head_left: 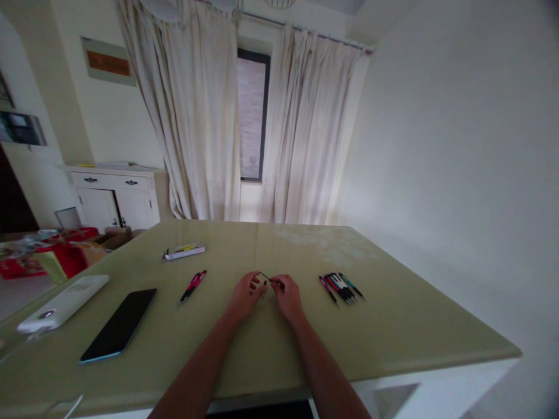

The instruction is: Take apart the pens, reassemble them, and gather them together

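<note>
Over the middle of the table, both hands are close together around a thin dark stick-like piece (265, 276). My right hand (286, 294) pinches its right end between thumb and fingers. My left hand (245, 295) is at the other end, its fingers curved and apart; whether they touch the piece is too small to tell. Right of my hands lies a row of several pens (343, 287) with black, pink, white and teal parts. On the left, two pink and black pens (192, 287) lie side by side.
The greenish table (271, 244) bears a small box (184, 251) at the back left, a dark phone or tablet (120, 325) and a white device (65, 302) with a cable at the left. A white wall stands on the right.
</note>
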### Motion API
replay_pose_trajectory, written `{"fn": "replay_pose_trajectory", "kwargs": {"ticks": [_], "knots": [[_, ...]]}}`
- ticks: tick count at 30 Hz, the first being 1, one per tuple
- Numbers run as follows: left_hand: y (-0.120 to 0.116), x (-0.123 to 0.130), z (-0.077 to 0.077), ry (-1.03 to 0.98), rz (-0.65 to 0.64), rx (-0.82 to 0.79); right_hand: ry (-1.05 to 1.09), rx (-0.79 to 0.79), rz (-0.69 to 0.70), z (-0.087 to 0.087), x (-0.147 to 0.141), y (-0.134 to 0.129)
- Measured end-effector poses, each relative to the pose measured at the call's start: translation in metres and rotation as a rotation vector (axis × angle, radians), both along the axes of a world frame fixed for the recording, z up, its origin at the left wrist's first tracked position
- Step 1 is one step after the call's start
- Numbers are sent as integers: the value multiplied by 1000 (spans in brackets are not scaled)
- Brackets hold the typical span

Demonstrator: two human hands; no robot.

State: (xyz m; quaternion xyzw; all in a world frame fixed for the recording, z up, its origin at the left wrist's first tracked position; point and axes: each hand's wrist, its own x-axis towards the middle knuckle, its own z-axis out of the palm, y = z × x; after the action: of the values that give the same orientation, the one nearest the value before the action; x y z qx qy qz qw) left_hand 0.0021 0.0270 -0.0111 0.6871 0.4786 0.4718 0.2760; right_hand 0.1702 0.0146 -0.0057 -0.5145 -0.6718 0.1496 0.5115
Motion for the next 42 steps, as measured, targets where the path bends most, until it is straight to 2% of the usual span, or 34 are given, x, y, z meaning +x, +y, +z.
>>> {"fn": "replay_pose_trajectory", "kwargs": {"ticks": [3,6,11,15,19,22,26,35,42], "knots": [[-7,5,2,246,-98,141,7,25,-13,0,0,0],[-10,7,3,357,-103,131,5,35,-19,1,0,0],[-6,3,-1,291,51,90,11,31,-21,2,1,0],[0,-3,-1,117,164,124,-13,19,-15,2,1,0],[4,-8,3,-67,185,137,-43,-6,-8,2,1,-1],[2,-9,8,-120,116,132,-58,-6,-4,3,1,-2],[-3,-8,13,-123,59,122,-84,-4,-12,1,1,-1],[-9,-7,19,-77,82,141,-149,-12,-2,2,-3,-4],[-7,-6,12,178,197,226,-158,4,-3,1,-5,-5]]}}
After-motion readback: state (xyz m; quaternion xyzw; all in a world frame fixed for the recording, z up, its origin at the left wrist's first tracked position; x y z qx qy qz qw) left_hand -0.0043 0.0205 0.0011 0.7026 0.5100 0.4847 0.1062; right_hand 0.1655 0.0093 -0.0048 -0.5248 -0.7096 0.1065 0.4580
